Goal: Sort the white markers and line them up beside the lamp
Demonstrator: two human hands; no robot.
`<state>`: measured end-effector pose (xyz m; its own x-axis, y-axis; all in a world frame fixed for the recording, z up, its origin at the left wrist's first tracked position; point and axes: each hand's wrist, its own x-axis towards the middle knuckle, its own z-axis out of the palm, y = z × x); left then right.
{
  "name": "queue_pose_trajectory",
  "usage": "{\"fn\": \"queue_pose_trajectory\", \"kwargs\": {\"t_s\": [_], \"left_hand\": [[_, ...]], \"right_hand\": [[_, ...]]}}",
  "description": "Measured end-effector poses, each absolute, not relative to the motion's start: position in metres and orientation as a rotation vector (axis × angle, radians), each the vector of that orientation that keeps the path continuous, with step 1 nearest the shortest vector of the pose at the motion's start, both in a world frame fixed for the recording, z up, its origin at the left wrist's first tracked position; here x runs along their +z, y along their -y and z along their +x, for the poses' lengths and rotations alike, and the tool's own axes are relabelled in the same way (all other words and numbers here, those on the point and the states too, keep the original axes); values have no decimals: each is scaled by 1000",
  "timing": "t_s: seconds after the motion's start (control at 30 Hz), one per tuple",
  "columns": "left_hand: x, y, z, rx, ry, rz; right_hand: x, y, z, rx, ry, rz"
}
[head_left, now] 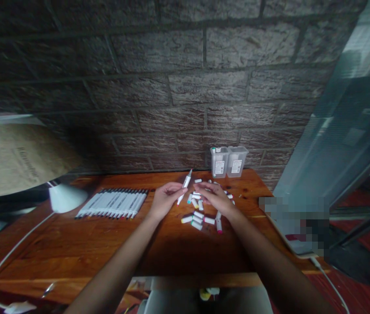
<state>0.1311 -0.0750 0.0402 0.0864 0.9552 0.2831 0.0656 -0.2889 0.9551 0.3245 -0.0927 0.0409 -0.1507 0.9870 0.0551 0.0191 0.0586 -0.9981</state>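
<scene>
My left hand is closed around a white marker, held tilted with its bare tip pointing up and away from me. Close by on the right, my right hand hovers over a scatter of loose marker caps, fingers loosely bent and apart; I see nothing between them. Below the hands lie more white caps with coloured ends, among them a yellow-ended cap, a green-ended cap and a pink-ended cap. Part of the pile is hidden under my right hand.
A row of white markers lies side by side on the wooden table. Against the brick wall stand two clear plastic containers, the left one holding a marker. A lamp is at the left, and a pixelated flat object at the right edge.
</scene>
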Motion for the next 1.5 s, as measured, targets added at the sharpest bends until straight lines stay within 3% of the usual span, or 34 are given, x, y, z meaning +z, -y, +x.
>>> {"fn": "queue_pose_trajectory", "kwargs": {"t_s": [0.47,0.83,1.2,1.5], "left_hand": [[36,89,135,1334,-981,2049],[42,74,126,1559,-1065,1570],[48,91,136,1065,-861,1838],[35,86,141,1006,-719,1728]], "right_hand": [[37,94,317,1183,1362,-831],[50,87,344,1476,903,-593],[40,89,326,1415,1188,-672],[39,87,324,1255,1300,-806]]}}
